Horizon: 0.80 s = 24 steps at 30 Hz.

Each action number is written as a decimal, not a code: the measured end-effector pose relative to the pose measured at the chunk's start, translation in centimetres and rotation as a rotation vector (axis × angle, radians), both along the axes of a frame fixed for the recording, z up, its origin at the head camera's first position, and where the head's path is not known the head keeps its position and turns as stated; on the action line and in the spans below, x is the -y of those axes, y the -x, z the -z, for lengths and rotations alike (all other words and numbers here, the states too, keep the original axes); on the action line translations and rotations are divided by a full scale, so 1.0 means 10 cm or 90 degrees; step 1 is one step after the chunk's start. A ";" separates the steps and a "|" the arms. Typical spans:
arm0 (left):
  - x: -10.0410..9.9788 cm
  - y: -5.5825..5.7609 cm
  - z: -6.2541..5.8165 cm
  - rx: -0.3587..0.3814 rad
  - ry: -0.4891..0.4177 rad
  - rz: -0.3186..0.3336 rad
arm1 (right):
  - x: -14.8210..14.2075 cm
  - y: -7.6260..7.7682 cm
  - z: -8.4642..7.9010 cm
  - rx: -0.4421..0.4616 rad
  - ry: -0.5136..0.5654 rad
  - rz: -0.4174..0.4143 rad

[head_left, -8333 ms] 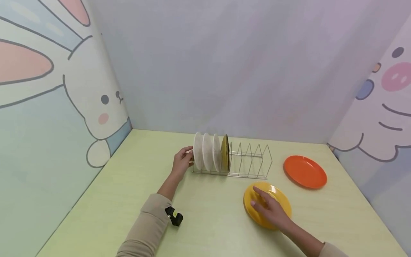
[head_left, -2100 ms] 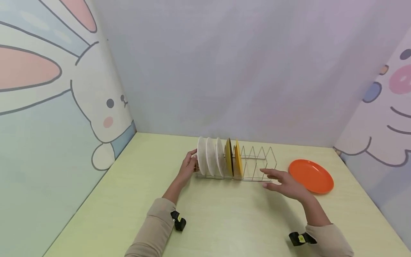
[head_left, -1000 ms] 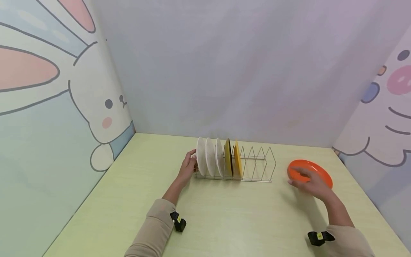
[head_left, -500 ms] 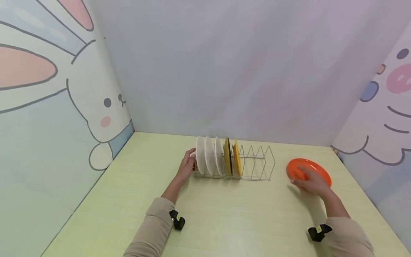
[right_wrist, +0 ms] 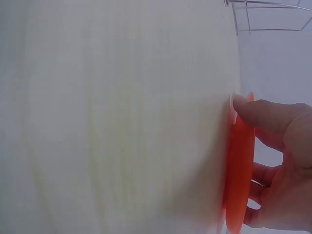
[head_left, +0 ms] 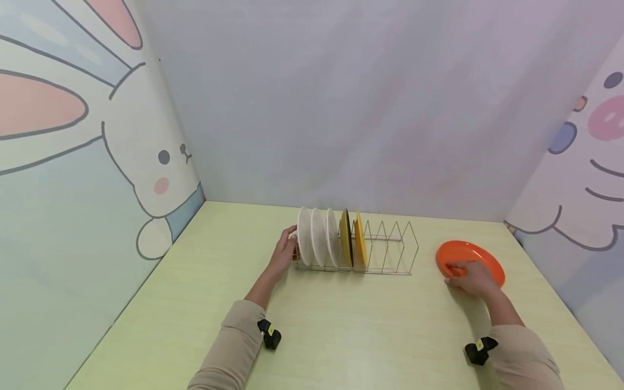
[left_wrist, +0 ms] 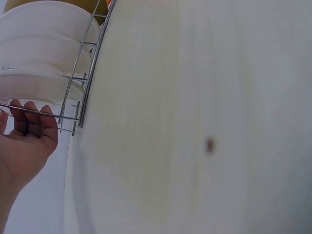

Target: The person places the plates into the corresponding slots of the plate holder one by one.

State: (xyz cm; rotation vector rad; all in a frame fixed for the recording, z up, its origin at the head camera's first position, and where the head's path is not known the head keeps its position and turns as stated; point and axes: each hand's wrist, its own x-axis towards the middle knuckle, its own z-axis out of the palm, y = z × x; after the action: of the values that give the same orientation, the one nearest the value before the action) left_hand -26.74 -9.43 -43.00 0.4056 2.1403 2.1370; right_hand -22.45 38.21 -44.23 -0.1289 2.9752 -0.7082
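Note:
A wire plate rack (head_left: 388, 273) stands on the table. My left hand (head_left: 280, 257) holds its left end, the fingers (left_wrist: 34, 119) curled at the end wire in the left wrist view. Upright in the rack, from the left, are three white plates (head_left: 304, 236), an olive plate (head_left: 345, 238) with a dark edge, and a yellow plate (head_left: 361, 241). To the right, my right hand (head_left: 474, 279) pinches the near-left rim of an orange plate (head_left: 468, 251). The right wrist view has the thumb (right_wrist: 258, 112) over that rim and the other fingers across the plate.
Several slots at the rack's right end hold no plate. A pale wall (head_left: 341, 108) rises behind the table (head_left: 341, 336). Side panels with a cartoon rabbit (head_left: 146, 141) and a pig-like figure (head_left: 599, 162) border it. Each sleeve carries a black wrist camera.
The yellow plate went from the table into the rack. My right hand then moved right to the orange plate, and its fingers closed on the rim. The left hand stayed at the rack.

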 end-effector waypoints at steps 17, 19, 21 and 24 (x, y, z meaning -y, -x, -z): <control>0.01 -0.01 0.00 -0.008 0.014 0.010 | 0.16 -0.24 -0.30 -0.072 0.097 0.038; 0.01 -0.01 0.00 -0.005 0.010 0.008 | 0.17 -0.24 -0.31 -0.108 0.094 0.059; 0.00 0.00 0.00 -0.001 0.007 0.005 | 0.17 -0.25 -0.33 -0.144 0.093 0.071; 0.00 0.00 0.00 0.002 0.005 0.004 | 0.20 -0.28 -0.34 -0.189 0.089 0.092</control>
State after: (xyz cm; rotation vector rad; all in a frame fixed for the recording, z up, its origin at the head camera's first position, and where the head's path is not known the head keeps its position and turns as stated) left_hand -26.75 -9.46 -43.05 0.4063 2.1420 2.1242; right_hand -19.65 36.25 -40.80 -0.0297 3.2389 -0.9973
